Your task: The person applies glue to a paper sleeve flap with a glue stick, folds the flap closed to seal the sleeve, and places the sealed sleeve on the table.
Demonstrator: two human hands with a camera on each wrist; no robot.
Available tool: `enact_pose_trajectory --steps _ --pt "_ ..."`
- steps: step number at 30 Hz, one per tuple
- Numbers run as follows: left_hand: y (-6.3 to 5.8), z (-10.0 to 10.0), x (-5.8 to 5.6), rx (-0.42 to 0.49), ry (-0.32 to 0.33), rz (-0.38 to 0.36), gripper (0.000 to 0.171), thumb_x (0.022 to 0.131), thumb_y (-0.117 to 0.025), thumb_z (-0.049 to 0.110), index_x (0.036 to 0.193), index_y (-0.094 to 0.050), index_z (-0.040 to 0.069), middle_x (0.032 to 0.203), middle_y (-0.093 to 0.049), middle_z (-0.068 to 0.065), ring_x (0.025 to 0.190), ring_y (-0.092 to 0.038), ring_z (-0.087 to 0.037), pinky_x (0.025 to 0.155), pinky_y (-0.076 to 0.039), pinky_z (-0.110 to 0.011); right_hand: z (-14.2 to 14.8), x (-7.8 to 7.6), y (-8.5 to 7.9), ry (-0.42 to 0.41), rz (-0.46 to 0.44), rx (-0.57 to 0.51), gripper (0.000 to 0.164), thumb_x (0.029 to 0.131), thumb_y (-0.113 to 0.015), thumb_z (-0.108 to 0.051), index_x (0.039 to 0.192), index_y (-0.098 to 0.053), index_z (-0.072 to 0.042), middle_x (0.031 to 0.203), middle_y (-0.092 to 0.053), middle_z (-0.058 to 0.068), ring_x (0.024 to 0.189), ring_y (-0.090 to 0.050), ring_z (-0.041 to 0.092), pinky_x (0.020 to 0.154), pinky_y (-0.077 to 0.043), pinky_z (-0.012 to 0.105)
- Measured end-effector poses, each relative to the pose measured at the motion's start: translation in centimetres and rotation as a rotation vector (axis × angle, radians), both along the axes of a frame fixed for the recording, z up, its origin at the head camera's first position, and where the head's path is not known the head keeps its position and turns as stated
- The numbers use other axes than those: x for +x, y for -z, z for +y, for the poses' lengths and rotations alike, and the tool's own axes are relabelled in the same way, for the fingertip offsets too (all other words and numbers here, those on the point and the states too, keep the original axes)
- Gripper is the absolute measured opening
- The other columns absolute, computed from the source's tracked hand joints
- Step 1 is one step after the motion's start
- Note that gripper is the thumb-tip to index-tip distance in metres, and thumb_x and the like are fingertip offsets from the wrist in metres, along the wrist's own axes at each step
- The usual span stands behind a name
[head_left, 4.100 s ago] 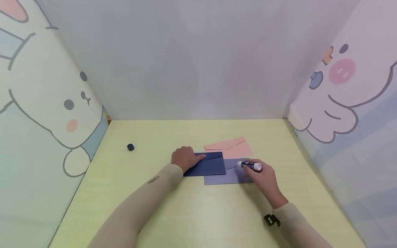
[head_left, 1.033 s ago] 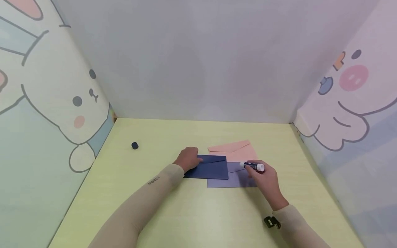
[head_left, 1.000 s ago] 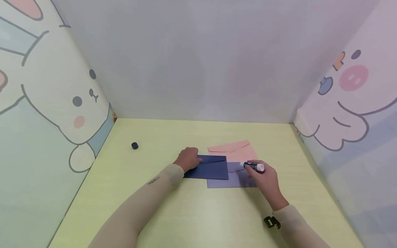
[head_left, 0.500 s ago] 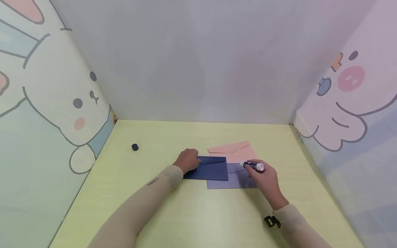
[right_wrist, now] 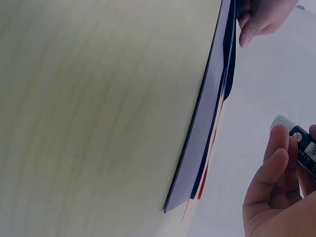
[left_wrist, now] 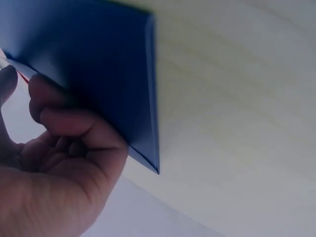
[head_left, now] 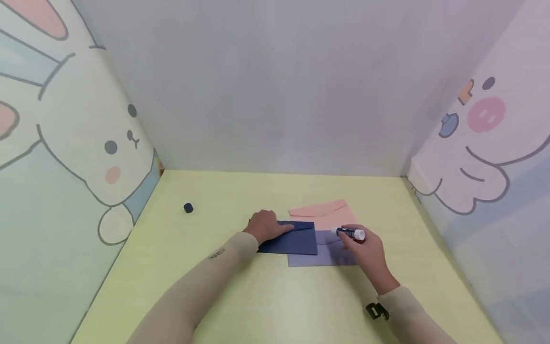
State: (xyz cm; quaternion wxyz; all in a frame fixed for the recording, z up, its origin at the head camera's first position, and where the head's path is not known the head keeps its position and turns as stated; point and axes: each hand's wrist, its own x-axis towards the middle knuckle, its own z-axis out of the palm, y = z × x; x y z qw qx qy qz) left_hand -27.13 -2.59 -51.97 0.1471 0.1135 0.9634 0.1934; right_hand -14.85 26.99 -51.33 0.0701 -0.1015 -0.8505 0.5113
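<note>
My left hand [head_left: 263,226] rests on the left part of a navy envelope [head_left: 294,244], with the thumb stretched across its flap. In the left wrist view its other fingers [left_wrist: 69,121] bend loosely at the envelope's edge. A glue stick [head_left: 350,233], dark with white ends, is pinched by my right hand [head_left: 370,253] above a lilac envelope [head_left: 309,260]. The navy envelope overlaps the left part of the lilac one. In the right wrist view the glue stick [right_wrist: 302,145] stands apart from the envelopes.
A pink envelope [head_left: 337,219] lies behind the lilac one, partly covered. Far left on the pale yellow table [head_left: 275,306] is a small dark cap [head_left: 188,208]. Printed panels [head_left: 77,124] border the sides, and a plain grey wall [head_left: 275,86] stands at the back.
My left thumb, tucked in half a second ago, now reaches right across the navy flap. My right hand keeps the glue stick over the lilac envelope. The head view has shifted slightly.
</note>
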Motion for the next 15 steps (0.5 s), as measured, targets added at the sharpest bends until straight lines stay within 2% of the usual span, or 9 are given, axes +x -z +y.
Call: enact_pose_trajectory --steps 3,7,15 --pt "0.27 0.15 0.47 -0.011 -0.002 0.049 0.067 0.088 -0.075 0.075 0.062 -0.05 0.018 0.058 -0.039 0.007 0.053 -0.051 -0.013 0.052 -0.039 -0.027 -0.08 0.07 0.17 0.003 -0.006 0.01 0.038 0.098 -0.082 -0.039 0.125 -0.076 -0.014 0.109 -0.08 0.012 0.079 -0.075 0.009 0.074 -0.057 0.024" --pt "0.37 0.13 0.89 -0.027 -0.001 0.099 0.066 0.088 -0.077 0.073 0.062 -0.053 0.017 0.058 -0.038 0.006 0.052 -0.049 -0.013 0.051 -0.038 -0.027 -0.09 0.1 0.37 0.006 -0.001 0.025 0.037 0.098 -0.082 -0.039 0.124 -0.076 -0.014 0.104 -0.08 0.011 0.078 -0.076 0.01 0.071 -0.055 0.025" --pt "0.8 0.28 0.52 -0.014 0.011 0.099 0.056 0.094 -0.079 0.061 0.069 -0.06 0.015 0.06 -0.043 0.005 0.054 -0.05 -0.014 0.055 -0.038 -0.027 0.2 0.21 0.53 0.018 -0.004 0.02 0.036 0.097 -0.083 -0.039 0.124 -0.077 -0.015 0.103 -0.081 0.011 0.077 -0.075 0.007 0.072 -0.056 0.025"
